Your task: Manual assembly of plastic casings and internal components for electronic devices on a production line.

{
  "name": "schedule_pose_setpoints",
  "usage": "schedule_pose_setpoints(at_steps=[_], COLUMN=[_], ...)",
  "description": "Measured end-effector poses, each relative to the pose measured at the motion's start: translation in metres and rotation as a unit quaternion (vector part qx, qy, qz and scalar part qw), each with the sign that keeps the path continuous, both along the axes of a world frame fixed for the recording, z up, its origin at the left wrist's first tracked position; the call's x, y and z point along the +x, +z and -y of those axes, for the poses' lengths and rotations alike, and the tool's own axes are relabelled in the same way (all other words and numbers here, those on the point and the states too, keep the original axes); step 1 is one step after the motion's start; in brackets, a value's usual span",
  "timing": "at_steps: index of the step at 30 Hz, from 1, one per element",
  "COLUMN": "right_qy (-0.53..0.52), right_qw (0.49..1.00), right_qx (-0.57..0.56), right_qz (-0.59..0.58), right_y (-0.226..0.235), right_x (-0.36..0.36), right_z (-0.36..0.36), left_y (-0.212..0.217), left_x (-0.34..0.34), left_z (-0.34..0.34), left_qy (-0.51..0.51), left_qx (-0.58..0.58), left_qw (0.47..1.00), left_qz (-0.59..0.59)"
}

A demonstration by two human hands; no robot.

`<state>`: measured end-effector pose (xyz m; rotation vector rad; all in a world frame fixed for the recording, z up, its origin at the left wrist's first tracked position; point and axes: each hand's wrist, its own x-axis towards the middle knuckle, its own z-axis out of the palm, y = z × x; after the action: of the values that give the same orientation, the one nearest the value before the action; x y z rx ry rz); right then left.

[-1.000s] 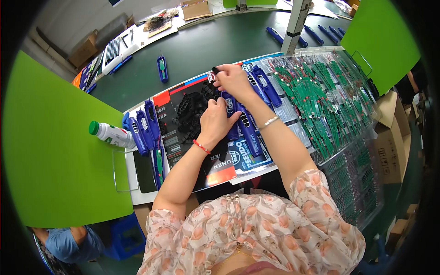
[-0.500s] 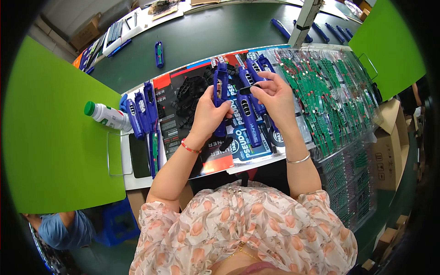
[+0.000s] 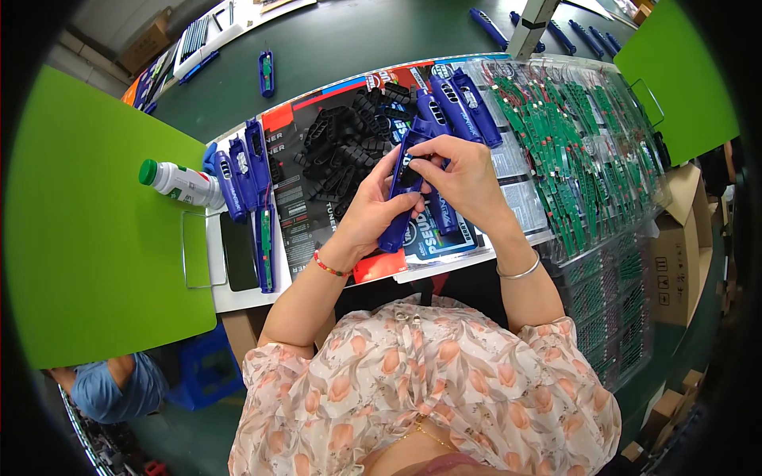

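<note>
Hands and blue casing at the workbench

Item one: long blue plastic casing point(image 3: 403, 190), now lifted clear of the bench and held between us and the pile of small black plastic parts point(image 3: 349, 147). Half a second ago we still had it low over the printed sheets; we judge the fitting step is under way. Our left hand point(image 3: 371, 208) wraps the casing's lower half, fingers clamped around it. Our right hand point(image 3: 462, 178) closes thumb and fingertips on a small black piece at the casing's upper opening; whether it is seated yet, we cannot tell.

Item two: row of matching blue casings point(image 3: 242, 170) lying left of the pile, beside a white plastic bottle with green cap point(image 3: 178, 182).

Item three: more blue casings point(image 3: 460, 99) behind our hands, and green circuit boards point(image 3: 571, 151) in clear trays to the right.
</note>
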<state>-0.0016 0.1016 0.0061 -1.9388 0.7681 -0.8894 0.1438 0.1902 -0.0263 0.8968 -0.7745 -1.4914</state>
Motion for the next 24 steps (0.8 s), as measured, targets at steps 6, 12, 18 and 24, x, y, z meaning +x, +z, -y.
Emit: schedule_pose_setpoints(at_steps=[6,12,18,24], right_qy=[-0.041,-0.093,-0.092,-0.137], right_qw=[0.994,0.995,0.995,0.99], right_qx=[-0.098,-0.034,-0.027,0.029], right_qz=[-0.003,0.006,0.016,0.018], right_y=[-0.013,-0.011,-0.02,-0.017], right_x=[0.001,0.0,-0.008,-0.008], right_z=[-0.011,-0.015,-0.018,-0.017], left_y=[-0.002,-0.008,-0.016,-0.017], left_x=[-0.007,-0.015,-0.021,-0.028], left_z=[-0.003,-0.004,-0.003,-0.003], left_qy=[0.018,0.059,0.056,0.034], left_qx=[0.006,0.023,0.01,0.004], left_qw=[1.0,0.997,0.996,0.997], left_qz=[0.024,0.052,0.073,0.064])
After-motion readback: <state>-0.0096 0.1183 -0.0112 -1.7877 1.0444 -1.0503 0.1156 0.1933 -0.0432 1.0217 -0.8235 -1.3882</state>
